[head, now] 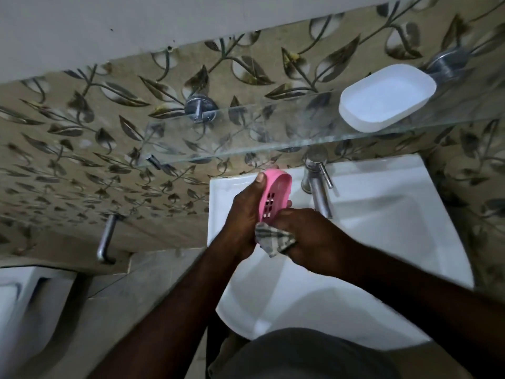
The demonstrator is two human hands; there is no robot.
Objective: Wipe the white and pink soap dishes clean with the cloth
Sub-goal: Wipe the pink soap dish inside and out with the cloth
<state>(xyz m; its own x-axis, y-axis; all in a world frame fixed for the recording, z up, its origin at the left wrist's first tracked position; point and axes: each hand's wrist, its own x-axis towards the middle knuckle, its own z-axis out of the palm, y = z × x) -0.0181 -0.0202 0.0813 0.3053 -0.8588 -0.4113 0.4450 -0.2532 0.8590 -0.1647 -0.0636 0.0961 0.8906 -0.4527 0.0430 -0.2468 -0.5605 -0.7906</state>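
My left hand (244, 207) grips the pink soap dish (276, 194) by its left edge and holds it tilted on its side above the left corner of the white sink (382, 214). The dish's slotted bottom faces me. My right hand (308, 236) holds a bunched grey patterned cloth (273, 237) against the lower end of the pink dish. The white soap dish (385, 97) sits on the glass shelf (273, 143) up on the right, with nothing in it.
A chrome tap (317, 184) stands at the back of the sink, just right of the pink dish. The shelf juts out from a leaf-patterned tiled wall on chrome brackets (200, 108). A chrome rail (106, 237) and a white toilet (19, 310) are at the lower left.
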